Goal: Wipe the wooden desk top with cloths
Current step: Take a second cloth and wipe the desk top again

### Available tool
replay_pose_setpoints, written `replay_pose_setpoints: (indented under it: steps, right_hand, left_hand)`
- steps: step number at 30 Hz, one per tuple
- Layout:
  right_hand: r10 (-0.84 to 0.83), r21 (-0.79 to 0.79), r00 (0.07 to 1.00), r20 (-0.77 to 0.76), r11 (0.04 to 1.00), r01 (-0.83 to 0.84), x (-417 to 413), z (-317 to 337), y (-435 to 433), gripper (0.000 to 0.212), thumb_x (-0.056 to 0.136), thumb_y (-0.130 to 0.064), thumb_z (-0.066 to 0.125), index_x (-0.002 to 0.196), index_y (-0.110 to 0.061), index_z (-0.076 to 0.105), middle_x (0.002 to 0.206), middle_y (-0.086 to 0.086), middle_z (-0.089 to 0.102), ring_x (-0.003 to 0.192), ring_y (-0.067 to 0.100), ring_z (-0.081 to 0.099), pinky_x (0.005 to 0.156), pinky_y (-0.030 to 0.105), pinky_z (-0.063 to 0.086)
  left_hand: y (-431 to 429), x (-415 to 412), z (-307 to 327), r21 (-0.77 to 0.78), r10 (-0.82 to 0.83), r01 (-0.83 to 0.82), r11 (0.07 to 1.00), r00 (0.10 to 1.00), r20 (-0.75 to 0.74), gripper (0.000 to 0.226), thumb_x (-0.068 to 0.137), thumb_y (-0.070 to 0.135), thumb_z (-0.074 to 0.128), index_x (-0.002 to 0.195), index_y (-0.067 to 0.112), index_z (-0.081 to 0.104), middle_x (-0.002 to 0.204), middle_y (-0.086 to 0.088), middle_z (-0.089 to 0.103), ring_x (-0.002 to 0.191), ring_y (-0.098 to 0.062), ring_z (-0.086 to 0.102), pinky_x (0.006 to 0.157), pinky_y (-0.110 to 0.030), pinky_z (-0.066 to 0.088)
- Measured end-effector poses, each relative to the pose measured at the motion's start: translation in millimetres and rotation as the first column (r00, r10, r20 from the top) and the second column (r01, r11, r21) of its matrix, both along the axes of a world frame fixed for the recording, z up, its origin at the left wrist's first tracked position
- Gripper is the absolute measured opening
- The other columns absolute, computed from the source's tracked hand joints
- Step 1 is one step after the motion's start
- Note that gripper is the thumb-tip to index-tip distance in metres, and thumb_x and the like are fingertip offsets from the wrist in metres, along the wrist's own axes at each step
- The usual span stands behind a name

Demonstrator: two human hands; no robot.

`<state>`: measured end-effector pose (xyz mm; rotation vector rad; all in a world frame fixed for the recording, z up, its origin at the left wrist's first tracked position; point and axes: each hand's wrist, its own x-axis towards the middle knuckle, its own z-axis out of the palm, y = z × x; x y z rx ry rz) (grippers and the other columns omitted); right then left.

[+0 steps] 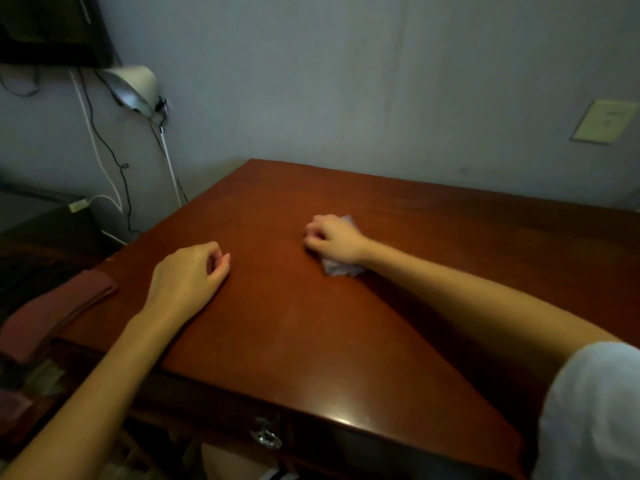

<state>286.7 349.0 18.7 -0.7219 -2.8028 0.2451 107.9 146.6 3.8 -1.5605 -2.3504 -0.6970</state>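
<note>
One cloth [341, 269] bunched in right hand [332, 241], fingers [313, 242] curled round it; left hand [190, 275] loose, empty. Flatten it; sweep surface [346, 341] toward 12 o'clock.

1. The wooden desk top [398, 306] shows bare wood between the two hands, along its near edge, and across its far and right parts.
2. The wall [346, 81] closes off the far edge, so a sweep stops there.
3. The left hand [194, 275] rests on the wood near the left edge, fingers loosely curled. Its forearm crosses the near-left corner.
4. The right hand [332, 239] grips a crumpled cloth [341, 268] mid-desk. Its forearm lies slantwise over the right half, barring a straight pass there.
5. A folded cloth [62, 306] lies at the left edge, near the left wrist.
6. A desk lamp [133, 86] and cables [121, 168] hang by the wall beyond the far-left corner, off the desk.
</note>
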Motion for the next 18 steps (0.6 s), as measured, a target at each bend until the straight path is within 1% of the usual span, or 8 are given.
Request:
replay_pose_setpoints:
  steps: [1,3,4,6,9,13,15,18]
  right_hand:
    - [0.120,-0.001,0.993,-0.013,0.993,-0.120,1,-2,-24,0.022,0.093,-0.025,0.051,0.073,-0.015,0.055,0.084,0.009,0.054,0.081,0.024,0.054,0.076,0.036,0.040]
    - [0.322,0.001,0.945,-0.063,0.946,-0.323,18,-7,-63,0.023,0.090,-0.025,0.053,0.069,-0.016,0.052,0.078,0.005,0.050,0.074,0.018,0.046,0.073,0.033,0.033]
    - [0.382,-0.012,0.921,-0.083,0.923,-0.384,31,-8,-75,0.024,0.090,-0.024,0.055,0.068,-0.015,0.050,0.076,0.003,0.047,0.072,0.014,0.041,0.071,0.030,0.030]
    - [0.419,-0.047,0.902,-0.105,0.904,-0.426,61,-8,-82,0.027,0.090,-0.020,0.058,0.066,-0.016,0.046,0.075,-0.001,0.042,0.071,0.007,0.033,0.070,0.025,0.027]
    - [0.322,-0.073,0.940,-0.107,0.941,-0.331,101,-3,-57,0.028,0.091,-0.021,0.056,0.067,-0.021,0.041,0.075,-0.007,0.039,0.071,0.006,0.034,0.069,0.023,0.025]
    - [0.102,-0.092,0.991,-0.091,0.990,-0.110,138,0,6,0.032,0.092,-0.026,0.050,0.065,-0.026,0.034,0.075,-0.002,0.043,0.072,0.011,0.041,0.069,0.028,0.030]
    - [-0.010,-0.095,0.997,-0.070,0.995,0.004,144,0,35,0.035,0.095,-0.023,0.050,0.064,-0.026,0.033,0.076,0.001,0.044,0.074,0.014,0.042,0.069,0.030,0.030]
    - [-0.126,-0.086,0.991,-0.055,0.989,0.121,135,-2,74,0.036,0.097,-0.019,0.050,0.064,-0.024,0.035,0.075,-0.002,0.041,0.075,0.018,0.043,0.068,0.030,0.028]
  left_hand:
    - [0,0,1,-0.010,0.002,-0.002,1.000,1.000,0.007,0.024,0.094,0.037,0.052,0.074,0.024,0.055,0.061,0.007,0.053,0.057,-0.010,0.052,0.051,-0.030,0.045]
    - [2,1,3,-0.049,0.012,-0.010,0.999,0.999,0.033,0.023,0.094,0.037,0.052,0.075,0.025,0.056,0.063,0.007,0.054,0.058,-0.009,0.052,0.050,-0.028,0.043]
    - [3,2,5,-0.076,0.018,-0.014,0.997,0.998,0.056,0.022,0.094,0.037,0.052,0.076,0.025,0.056,0.065,0.006,0.055,0.060,-0.009,0.053,0.050,-0.027,0.042]
    - [8,6,8,-0.122,0.016,-0.005,0.993,0.996,0.091,0.020,0.094,0.039,0.052,0.078,0.027,0.056,0.068,0.006,0.057,0.062,-0.009,0.054,0.052,-0.027,0.043]
    - [25,18,10,-0.108,-0.034,0.045,0.993,0.994,0.107,0.022,0.093,0.040,0.052,0.075,0.029,0.056,0.066,0.008,0.057,0.062,-0.009,0.055,0.054,-0.029,0.044]
    - [60,44,15,-0.088,-0.096,0.107,0.990,0.988,0.123,0.027,0.093,0.043,0.050,0.072,0.026,0.054,0.066,0.008,0.058,0.062,-0.011,0.055,0.052,-0.028,0.033]
    - [82,56,15,-0.092,-0.135,0.146,0.985,0.984,0.112,0.027,0.092,0.043,0.049,0.073,0.025,0.054,0.066,0.007,0.058,0.065,-0.015,0.056,0.054,-0.029,0.033]
    - [114,67,16,-0.086,-0.175,0.183,0.979,0.980,0.090,0.027,0.093,0.040,0.049,0.072,0.024,0.052,0.067,0.008,0.056,0.066,-0.016,0.054,0.056,-0.029,0.034]
